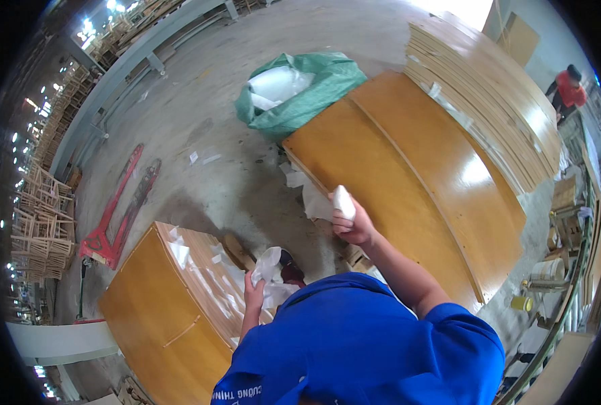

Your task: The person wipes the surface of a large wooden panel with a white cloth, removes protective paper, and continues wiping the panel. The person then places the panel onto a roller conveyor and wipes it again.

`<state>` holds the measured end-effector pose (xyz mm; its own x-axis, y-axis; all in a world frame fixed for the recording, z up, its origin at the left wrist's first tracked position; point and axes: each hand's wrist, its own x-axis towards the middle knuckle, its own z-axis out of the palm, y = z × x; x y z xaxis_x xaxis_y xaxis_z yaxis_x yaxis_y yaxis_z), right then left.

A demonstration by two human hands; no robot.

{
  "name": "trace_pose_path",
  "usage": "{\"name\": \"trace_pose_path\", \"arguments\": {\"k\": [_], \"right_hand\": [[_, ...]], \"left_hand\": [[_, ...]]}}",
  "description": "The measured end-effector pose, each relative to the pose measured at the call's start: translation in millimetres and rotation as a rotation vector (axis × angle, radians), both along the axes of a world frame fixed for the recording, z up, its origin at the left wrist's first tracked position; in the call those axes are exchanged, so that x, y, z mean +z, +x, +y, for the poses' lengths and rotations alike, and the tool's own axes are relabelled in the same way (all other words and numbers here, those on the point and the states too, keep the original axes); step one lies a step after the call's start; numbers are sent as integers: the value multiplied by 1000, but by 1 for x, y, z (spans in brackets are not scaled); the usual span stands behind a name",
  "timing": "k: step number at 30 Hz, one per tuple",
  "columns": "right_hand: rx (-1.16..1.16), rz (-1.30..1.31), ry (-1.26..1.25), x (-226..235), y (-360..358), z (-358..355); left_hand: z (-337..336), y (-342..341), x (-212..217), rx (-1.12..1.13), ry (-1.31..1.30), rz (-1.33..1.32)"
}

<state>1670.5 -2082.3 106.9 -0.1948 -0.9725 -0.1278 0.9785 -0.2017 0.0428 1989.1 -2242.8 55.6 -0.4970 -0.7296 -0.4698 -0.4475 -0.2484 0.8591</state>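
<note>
**Panel wiped with a pad, paper held in the other hand**

The right hand [353, 226] was closed around a small white pad [344, 200], which was pressed at the near edge of the lacquered panel [395, 175] just ahead of it. A sheet of white paper [314, 199] hung over that edge, immediately left of the hand. The left hand [253, 297] was held low and close to the body, gripping a crumpled wad of paper [268, 264], beside a second stack [172, 304] of panels with paper scraps on top. Beyond both hands, a green sack [300, 94] stuffed with white sheets lay on the floor [199, 121]. A taller pile of boards [482, 101] stood to the right of the panel.

The step in hand was judged to be wiping or clearing of the top panel, barely begun at its near edge. A further stroke would call for firm, even pressure and for the loose sheet to be lifted clear first.
</note>
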Motion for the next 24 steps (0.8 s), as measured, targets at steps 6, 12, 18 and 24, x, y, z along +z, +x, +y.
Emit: {"name": "trace_pose_path", "arguments": {"k": [6,12,18,24], "right_hand": [[-267,-38,369,-16,-25,-13],[-470,-53,358,-13,-23,-50],[-603,-68,346,-20,-26,-50],[-892,-125,421,-22,-44,-38]], "left_hand": [[-123,-74,-14,-124,207,83],[-249,-184,-19,-475,-216,-46],[-317,-348,28,-476,-661,279],[-352,-507,123,-451,-1286,338]]}}
